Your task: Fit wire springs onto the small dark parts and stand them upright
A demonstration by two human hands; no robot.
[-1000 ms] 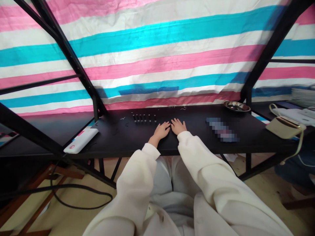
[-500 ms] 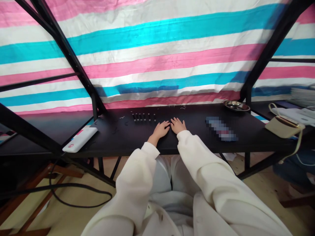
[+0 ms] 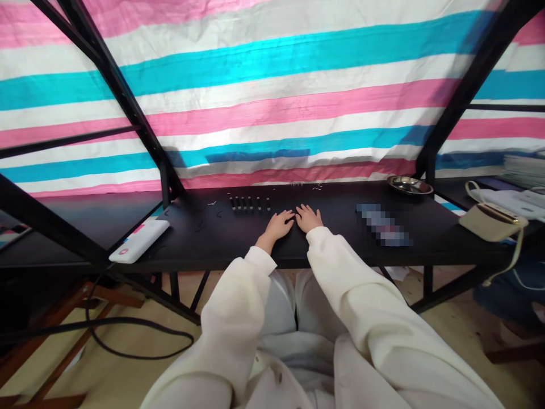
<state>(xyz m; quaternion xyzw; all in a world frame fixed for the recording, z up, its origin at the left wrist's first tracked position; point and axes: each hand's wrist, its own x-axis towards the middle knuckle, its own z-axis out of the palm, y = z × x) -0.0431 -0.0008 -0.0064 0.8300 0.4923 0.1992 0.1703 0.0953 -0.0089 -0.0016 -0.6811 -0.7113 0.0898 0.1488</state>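
Note:
My left hand (image 3: 279, 225) lies flat, palm down, on the black table (image 3: 340, 244), fingers stretched out and holding nothing. My right hand (image 3: 308, 218) rests flat beside it, fingertips almost touching the left hand's, also with nothing in it. Both arms are in white sleeves. Just beyond the left hand stands a row of several small dark upright pieces (image 3: 249, 203). Tiny bits of wire (image 3: 315, 187) lie near the table's far edge.
A white flat device (image 3: 139, 240) lies at the table's left end, a metal dish (image 3: 409, 184) at the far right, a blurred object (image 3: 384, 225) right of my hands. A cream bag (image 3: 493, 220) and papers (image 3: 523, 169) sit further right. Black frame bars (image 3: 128, 111) slant overhead; a cable (image 3: 140, 335) runs on the floor.

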